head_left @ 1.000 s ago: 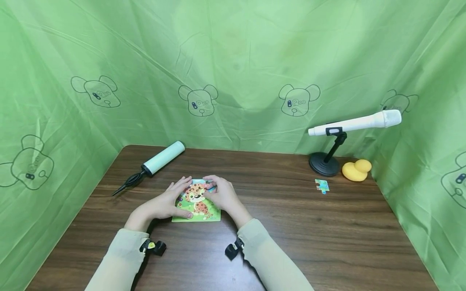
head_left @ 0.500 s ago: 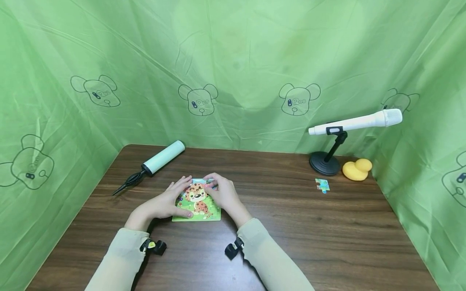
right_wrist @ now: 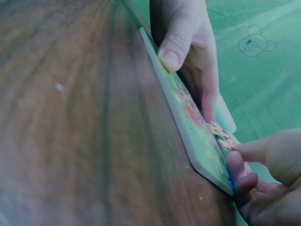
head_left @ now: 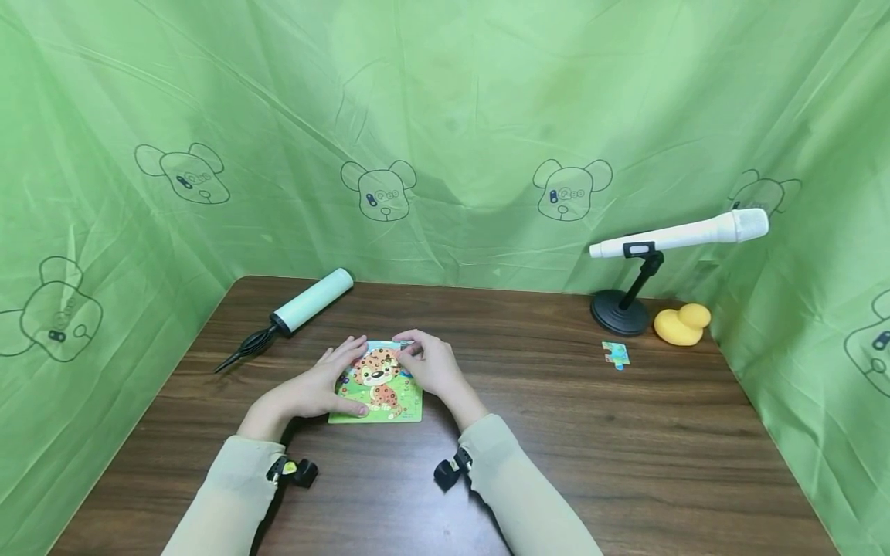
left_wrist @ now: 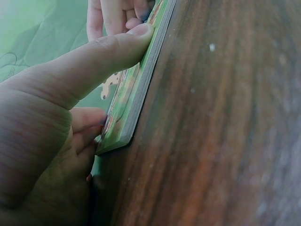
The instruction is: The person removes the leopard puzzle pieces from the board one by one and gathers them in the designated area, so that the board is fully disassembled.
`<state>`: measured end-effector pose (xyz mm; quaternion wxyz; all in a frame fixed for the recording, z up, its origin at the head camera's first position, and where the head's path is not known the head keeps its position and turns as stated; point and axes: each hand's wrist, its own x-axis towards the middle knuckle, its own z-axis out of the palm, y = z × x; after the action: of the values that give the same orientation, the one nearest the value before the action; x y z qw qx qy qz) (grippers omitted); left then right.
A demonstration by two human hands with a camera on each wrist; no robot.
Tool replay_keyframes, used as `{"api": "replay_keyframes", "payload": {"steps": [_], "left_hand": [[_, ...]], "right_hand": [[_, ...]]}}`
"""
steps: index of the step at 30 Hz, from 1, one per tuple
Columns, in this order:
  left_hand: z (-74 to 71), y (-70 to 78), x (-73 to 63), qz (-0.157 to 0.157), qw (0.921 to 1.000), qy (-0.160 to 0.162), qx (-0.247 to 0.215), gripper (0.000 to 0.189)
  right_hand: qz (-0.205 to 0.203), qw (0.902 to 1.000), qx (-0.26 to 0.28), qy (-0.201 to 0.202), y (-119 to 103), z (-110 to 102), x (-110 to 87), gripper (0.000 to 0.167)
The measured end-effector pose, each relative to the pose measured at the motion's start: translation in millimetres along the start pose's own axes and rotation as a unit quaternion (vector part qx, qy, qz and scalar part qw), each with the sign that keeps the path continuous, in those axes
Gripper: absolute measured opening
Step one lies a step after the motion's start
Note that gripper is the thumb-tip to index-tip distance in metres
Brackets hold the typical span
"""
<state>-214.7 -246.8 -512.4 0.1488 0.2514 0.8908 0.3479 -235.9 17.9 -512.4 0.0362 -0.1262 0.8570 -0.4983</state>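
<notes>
A square jigsaw puzzle board [head_left: 410,405] with a spotted leopard cub lies flat on the table. My left hand [head_left: 313,390] rests over its left side; the thumb presses on the top face and the other fingers reach along the left edge toward the far corner. At the board's far right corner, my right hand [head_left: 433,369] pinches a spotted puzzle piece [right_wrist: 222,135] between thumb and fingertip. In the right wrist view this piece stands tilted up from the board. Part of the board's left side is hidden under the left hand.
A loose blue puzzle piece [head_left: 616,354] lies to the right. Behind it stand a white microphone [head_left: 684,235] on a black stand [head_left: 619,313] and a yellow rubber duck [head_left: 681,324]. A pale green hand pump [head_left: 313,301] lies at back left. Green curtains [head_left: 459,116] surround the table.
The right hand has shifted slightly right, and its fingertips now show more of the leopard's ear and the board's right side. The left hand and the board have stayed in place.
</notes>
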Motion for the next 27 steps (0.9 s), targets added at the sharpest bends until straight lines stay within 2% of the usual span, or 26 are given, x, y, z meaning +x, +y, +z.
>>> {"api": "replay_keyframes", "payload": {"steps": [5, 10, 14, 21, 27], "left_hand": [[0.2, 0.3, 1.1, 0.000, 1.0000, -0.002, -0.001, 0.117], [0.5, 0.0, 1.2, -0.003, 1.0000, -0.004, -0.002, 0.117], [0.7, 0.3, 1.2, -0.010, 0.9999, -0.008, 0.002, 0.118], [1.4, -0.4, 0.2, -0.021, 0.9997, -0.011, 0.006, 0.121], [3.0, -1.4, 0.5, -0.023, 0.9997, -0.006, 0.007, 0.122]], "right_hand": [[-0.001, 0.9999, 0.004, -0.017, 1.1, -7.1, 0.7, 0.023], [-0.010, 0.9997, 0.016, -0.014, 5.2, -15.9, 2.0, 0.023], [-0.008, 0.9986, 0.050, -0.016, 5.0, -29.2, 2.1, 0.024], [-0.004, 0.9873, 0.150, -0.051, -5.0, -70.3, 3.6, 0.031], [-0.010, 0.9871, 0.153, -0.048, -5.2, -115.7, -0.8, 0.033]]}}
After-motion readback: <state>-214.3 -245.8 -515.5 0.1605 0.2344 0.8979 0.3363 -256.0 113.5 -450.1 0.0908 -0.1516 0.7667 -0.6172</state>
